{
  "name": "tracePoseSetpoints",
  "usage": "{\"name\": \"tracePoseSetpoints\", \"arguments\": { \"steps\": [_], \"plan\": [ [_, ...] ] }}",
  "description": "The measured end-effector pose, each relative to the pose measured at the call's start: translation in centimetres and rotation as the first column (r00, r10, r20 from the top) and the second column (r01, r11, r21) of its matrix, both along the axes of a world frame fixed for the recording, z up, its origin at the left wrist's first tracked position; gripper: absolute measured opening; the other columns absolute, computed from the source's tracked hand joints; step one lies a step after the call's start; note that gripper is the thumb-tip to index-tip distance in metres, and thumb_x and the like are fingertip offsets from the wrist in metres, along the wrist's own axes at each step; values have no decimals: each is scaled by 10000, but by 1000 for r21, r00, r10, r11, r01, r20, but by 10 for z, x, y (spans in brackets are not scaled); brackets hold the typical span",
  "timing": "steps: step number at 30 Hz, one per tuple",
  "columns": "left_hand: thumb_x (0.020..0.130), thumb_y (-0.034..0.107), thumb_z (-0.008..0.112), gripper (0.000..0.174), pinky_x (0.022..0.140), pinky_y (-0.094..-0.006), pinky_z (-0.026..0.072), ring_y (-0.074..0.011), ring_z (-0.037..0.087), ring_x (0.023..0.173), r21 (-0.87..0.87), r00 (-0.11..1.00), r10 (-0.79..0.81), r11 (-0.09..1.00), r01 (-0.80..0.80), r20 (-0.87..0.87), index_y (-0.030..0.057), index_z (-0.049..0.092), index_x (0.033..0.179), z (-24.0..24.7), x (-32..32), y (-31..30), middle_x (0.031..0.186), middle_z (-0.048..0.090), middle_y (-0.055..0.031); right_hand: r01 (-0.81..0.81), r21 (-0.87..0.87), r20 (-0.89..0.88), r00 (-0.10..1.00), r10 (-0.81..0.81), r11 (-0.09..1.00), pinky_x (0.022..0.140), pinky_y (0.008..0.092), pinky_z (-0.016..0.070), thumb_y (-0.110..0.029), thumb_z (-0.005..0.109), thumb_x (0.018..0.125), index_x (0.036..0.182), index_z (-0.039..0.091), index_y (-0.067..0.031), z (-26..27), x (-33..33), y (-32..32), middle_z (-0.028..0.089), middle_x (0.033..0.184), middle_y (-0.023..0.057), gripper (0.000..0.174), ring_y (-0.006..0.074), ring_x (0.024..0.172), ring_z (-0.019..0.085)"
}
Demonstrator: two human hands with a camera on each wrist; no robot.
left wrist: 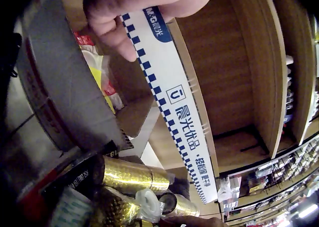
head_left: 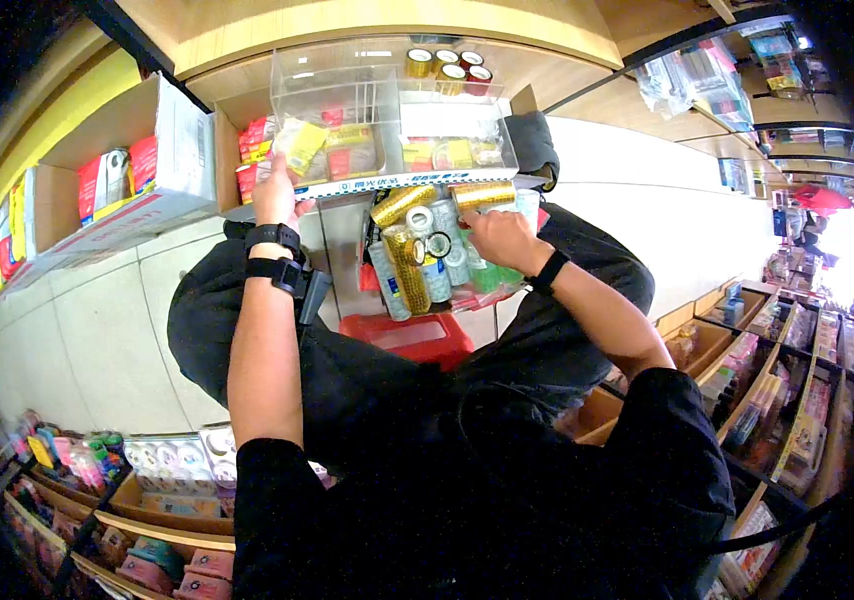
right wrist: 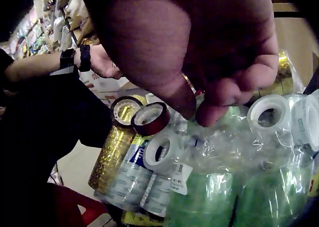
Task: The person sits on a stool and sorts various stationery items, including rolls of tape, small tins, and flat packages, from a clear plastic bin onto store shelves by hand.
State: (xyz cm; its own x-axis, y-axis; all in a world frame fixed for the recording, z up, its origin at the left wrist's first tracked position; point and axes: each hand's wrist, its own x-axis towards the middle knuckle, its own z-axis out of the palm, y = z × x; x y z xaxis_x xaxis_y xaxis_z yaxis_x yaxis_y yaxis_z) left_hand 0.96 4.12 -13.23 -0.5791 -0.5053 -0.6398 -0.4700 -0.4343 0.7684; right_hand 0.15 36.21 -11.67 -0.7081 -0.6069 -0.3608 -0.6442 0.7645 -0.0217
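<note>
My left hand (head_left: 279, 192) grips the front left corner of a clear divided box (head_left: 392, 120); in the left wrist view my fingers (left wrist: 117, 35) curl at its printed front strip (left wrist: 172, 97). Yellow and red packs lie inside the box. Below it is a heap of tape: gold rolls (head_left: 409, 270), white rolls (right wrist: 162, 151), a dark red roll (right wrist: 151, 119) and green packs (right wrist: 202, 199). My right hand (head_left: 504, 240) is over the heap beside a gold stack (head_left: 483, 194), its fingers (right wrist: 224, 90) bent at the plastic wrap. Whether they pinch it is hidden.
Several small tape rolls (head_left: 449, 68) stand on the wooden shelf behind the clear box. Cardboard cartons (head_left: 182, 150) with red packs are at the left. A red stool (head_left: 412, 338) lies between the knees. Stocked shelves (head_left: 767, 400) line the right side.
</note>
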Motion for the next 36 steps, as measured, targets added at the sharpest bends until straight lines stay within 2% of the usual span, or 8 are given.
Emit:
{"name": "tracePoseSetpoints", "arguments": {
  "steps": [8, 10, 13, 16, 20, 26, 29, 36],
  "plan": [
    [820, 433, 539, 431, 387, -248, 482, -176, 559, 577, -19, 1000, 14, 1000, -14, 11, 3, 555, 845, -4, -1, 0, 753, 528, -78, 88, -135, 158, 985, -67, 987, 631, 451, 500, -198, 518, 769, 820, 633, -46, -3, -21, 7, 624, 732, 193, 198, 342, 683, 623],
    [819, 433, 539, 430, 391, -252, 485, -175, 557, 588, -5, 1000, -5, 1000, 5, 17, 4, 554, 842, -4, 0, -1, 763, 526, -84, 126, -77, 145, 983, -114, 989, 641, 449, 498, -204, 524, 763, 820, 650, -62, -8, -24, 10, 624, 727, 189, 199, 341, 686, 620],
    [817, 437, 537, 438, 404, -258, 493, -177, 561, 602, 4, 1000, -15, 1000, 15, 15, 3, 558, 875, -5, -1, -2, 773, 527, -82, 86, -150, 209, 977, -54, 985, 634, 414, 483, -199, 588, 752, 855, 638, -54, 0, -27, 9, 629, 741, 155, 185, 325, 682, 612],
    [819, 434, 536, 431, 404, -260, 494, -176, 560, 599, -4, 1000, 2, 1000, -2, 10, 7, 558, 877, -6, -1, -2, 768, 525, -79, 138, -219, 295, 953, -69, 966, 659, 441, 489, -215, 575, 740, 847, 655, -83, 9, -29, 10, 631, 766, 165, 188, 326, 702, 614],
    [819, 433, 533, 421, 405, -265, 499, -176, 559, 602, -5, 1000, 2, 1000, -2, 3, 15, 557, 858, -9, 0, -2, 763, 520, -70, 162, -263, 257, 962, -93, 951, 602, 383, 487, -188, 596, 754, 902, 613, -55, 31, -13, 2, 629, 731, 141, 199, 292, 657, 617],
    [818, 423, 544, 397, 408, -271, 504, -175, 559, 597, -4, 1000, 6, 1000, -6, 8, 26, 551, 814, -9, -1, -3, 750, 516, -66, 58, -365, 52, 998, -42, 929, 541, 408, 482, -189, 595, 766, 913, 599, -105, 10, 40, -17, 610, 640, 112, 170, 300, 590, 605],
    [814, 420, 555, 397, 423, -278, 509, -176, 562, 603, 8, 1000, 5, 1000, -5, 8, 23, 552, 831, -8, 0, -3, 762, 524, -66, 27, -269, 27, 999, -21, 963, 514, 426, 488, -228, 530, 798, 895, 580, -134, -12, 48, -19, 604, 621, 130, 144, 308, 576, 610],
    [812, 420, 561, 398, 411, -270, 503, -175, 568, 605, 3, 999, 33, 999, -33, -18, 23, 556, 849, -12, 0, -3, 773, 531, -67, 68, -254, 16, 998, -67, 965, 499, 429, 484, -249, 528, 814, 863, 570, -116, -25, 52, -19, 604, 626, 133, 148, 311, 566, 606]
  ]
}}
